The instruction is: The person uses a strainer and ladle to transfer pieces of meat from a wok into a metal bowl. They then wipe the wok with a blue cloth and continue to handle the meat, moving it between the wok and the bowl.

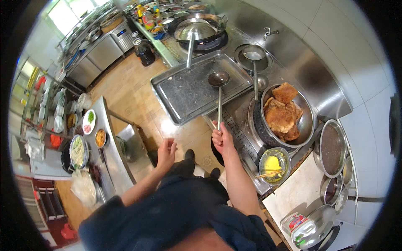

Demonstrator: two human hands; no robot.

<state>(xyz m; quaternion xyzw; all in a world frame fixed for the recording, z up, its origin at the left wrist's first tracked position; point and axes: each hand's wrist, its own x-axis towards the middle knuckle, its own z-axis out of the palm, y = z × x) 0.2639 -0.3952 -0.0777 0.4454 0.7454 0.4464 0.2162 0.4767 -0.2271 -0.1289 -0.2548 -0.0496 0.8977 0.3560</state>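
Note:
My right hand (222, 139) is closed round the handle of a ladle (220, 102). The ladle's dark bowl hangs over a large rectangular metal tray (180, 100). My left hand (166, 151) is held in the air left of the ladle, its fingers loosely bent and nothing visible in it. To the right of my right hand, large browned, fried-looking pieces (279, 116) fill a steel bowl (308, 133). Nearer to me sits a glass bowl (286, 155) with yellow liquid like beaten egg and a pair of chopsticks (270, 173).
A strainer (254, 52) with a long handle lies behind the bowl. Beyond the tray, a wok (224, 26) sits on the stove with a perforated ladle (194, 31) across it. Steel pots (333, 148) line the right wall. At left, a steel table (109, 138) bears plates of chopped food.

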